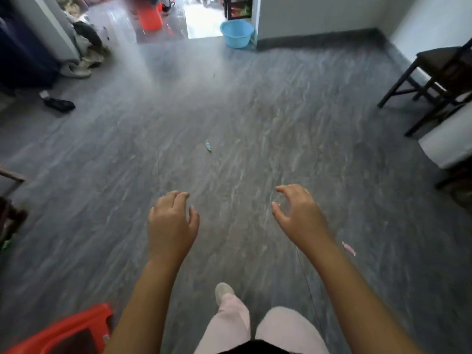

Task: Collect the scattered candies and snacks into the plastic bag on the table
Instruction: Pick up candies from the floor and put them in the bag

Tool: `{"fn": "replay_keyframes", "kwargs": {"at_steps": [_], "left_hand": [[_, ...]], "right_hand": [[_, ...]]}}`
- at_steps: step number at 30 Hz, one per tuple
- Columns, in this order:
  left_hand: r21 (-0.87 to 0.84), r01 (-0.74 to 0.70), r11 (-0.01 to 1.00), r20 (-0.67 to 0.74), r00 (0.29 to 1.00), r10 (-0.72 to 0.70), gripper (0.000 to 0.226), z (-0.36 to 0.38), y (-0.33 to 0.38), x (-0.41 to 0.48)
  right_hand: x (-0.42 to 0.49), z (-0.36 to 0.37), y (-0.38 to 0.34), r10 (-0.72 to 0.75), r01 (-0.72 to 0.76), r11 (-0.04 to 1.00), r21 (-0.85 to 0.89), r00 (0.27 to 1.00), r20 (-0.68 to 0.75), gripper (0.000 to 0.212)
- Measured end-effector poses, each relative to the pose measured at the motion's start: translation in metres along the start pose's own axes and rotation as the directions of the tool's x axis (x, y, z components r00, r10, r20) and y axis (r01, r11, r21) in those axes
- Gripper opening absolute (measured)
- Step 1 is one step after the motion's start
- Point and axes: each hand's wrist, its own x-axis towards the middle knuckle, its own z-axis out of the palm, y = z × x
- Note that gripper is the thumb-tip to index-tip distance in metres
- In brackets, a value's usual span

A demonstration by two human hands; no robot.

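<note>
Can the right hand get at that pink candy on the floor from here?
Probably yes, with a stoop. The right hand is empty, and the pink candy lies on bare floor just outside that forearm, nothing on or around it.

- The floor [255, 111] is grey, with pale streaky veins like marble.
- The near candy [348, 248] lying on it is pink with white; the far candy [208, 146] is light blue.
- The trousers [229, 325] are pale pink and the shoe [223, 292] is off-white.
- The basin [237, 34] is sky blue.
- The stool [76, 328] is orange-red.
- The chair [444, 72] is dark brown.
- The skirting [319, 38] is dark grey under a white wall [319, 14].
</note>
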Motion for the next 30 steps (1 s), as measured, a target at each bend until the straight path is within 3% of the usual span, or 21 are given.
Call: {"fn": "replay_keyframes", "kwargs": {"at_steps": [3, 9, 13, 17, 25, 30], "left_hand": [[0.009, 0.042, 0.999, -0.026, 0.999, -0.042, 0.041, 0.010, -0.021, 0.059], [0.015, 0.058, 0.998, 0.093, 0.994, -0.059, 0.042, 0.066, -0.036, 0.162], [0.050, 0.070, 0.996, 0.075, 0.994, -0.074, 0.040, 0.105, -0.051, 0.266], [-0.004, 0.190, 0.982, 0.079, 0.979, -0.189, 0.043, 0.163, -0.075, 0.359], [-0.124, 0.390, 0.912, 0.167, 0.914, -0.369, 0.054, 0.360, -0.151, 0.471], [-0.114, 0.448, 0.887, 0.261, 0.875, -0.408, 0.036, 0.529, -0.208, 0.525]], "right_hand": [[0.058, 0.023, -0.004, -0.018, 0.019, 0.999, -0.026, 0.999, 0.036, 0.036], [0.178, 0.075, 0.019, 0.024, -0.022, 0.999, -0.029, 0.998, 0.057, 0.033], [0.281, 0.120, 0.035, -0.003, 0.004, 1.000, -0.010, 0.996, 0.092, 0.033], [0.373, 0.169, 0.055, -0.037, 0.046, 0.997, -0.062, 0.989, 0.143, 0.028], [0.520, 0.335, 0.143, -0.109, 0.142, 0.982, -0.122, 0.964, 0.241, 0.028], [0.589, 0.460, 0.231, -0.138, 0.174, 0.974, -0.147, 0.964, 0.227, 0.037]]}}
